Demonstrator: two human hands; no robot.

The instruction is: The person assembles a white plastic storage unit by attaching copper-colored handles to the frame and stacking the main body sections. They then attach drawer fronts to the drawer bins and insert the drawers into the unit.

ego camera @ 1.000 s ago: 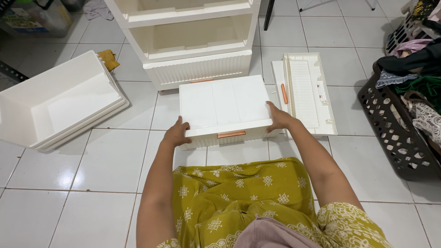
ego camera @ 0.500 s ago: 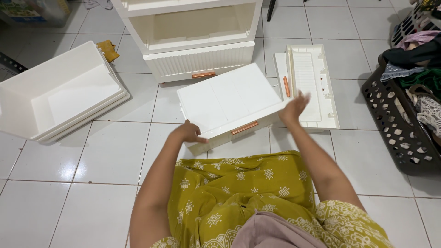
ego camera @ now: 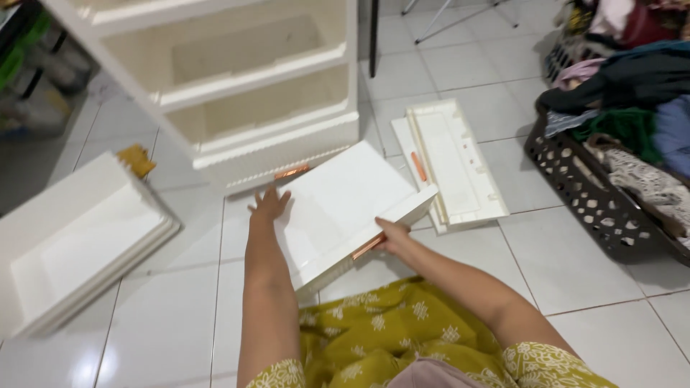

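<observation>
1. the white drawer (ego camera: 345,208) lies upside down and tilted on the floor, just in front of the drawer cabinet (ego camera: 237,93).
2. left hand (ego camera: 269,206) rests flat, fingers spread, at the drawer's left edge.
3. right hand (ego camera: 394,237) clasps the drawer's front by its orange handle (ego camera: 368,246).
4. right of the cabinet lie white panels (ego camera: 453,162); beyond them, a dark laundry basket (ego camera: 596,201).
5. left of the cabinet sit stacked empty drawers (ego camera: 79,244).
</observation>
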